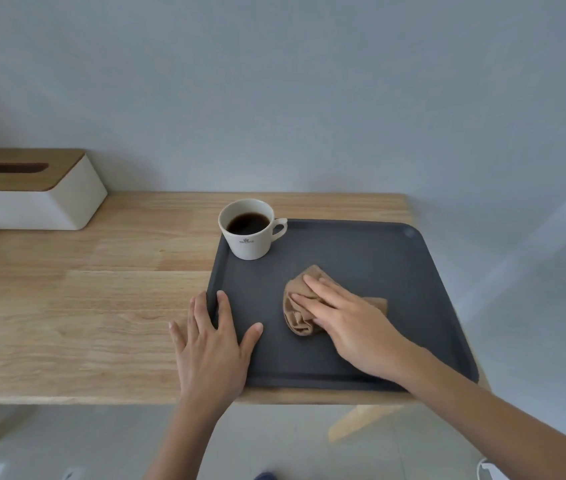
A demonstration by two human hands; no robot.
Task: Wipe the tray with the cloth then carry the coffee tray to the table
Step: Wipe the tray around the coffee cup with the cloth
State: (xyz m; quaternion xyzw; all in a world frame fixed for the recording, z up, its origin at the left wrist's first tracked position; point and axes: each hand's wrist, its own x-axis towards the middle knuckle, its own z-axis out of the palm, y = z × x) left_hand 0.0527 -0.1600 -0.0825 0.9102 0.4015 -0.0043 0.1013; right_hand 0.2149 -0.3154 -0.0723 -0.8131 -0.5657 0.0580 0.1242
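A dark grey tray (371,258) lies on the right end of a wooden counter (101,306). A white cup of black coffee (249,228) stands in the tray's far left corner. A crumpled tan cloth (300,315) lies near the tray's middle, and my right hand (350,320) presses flat on it with fingers stretched out. My left hand (210,344) rests palm down over the tray's left rim, fingers spread, thumb on the tray floor, holding nothing.
A white tissue box with a wooden lid (28,190) stands at the counter's back left by the wall. The tray's right side overhangs the counter's right end. Tiled floor (292,441) shows below the front edge.
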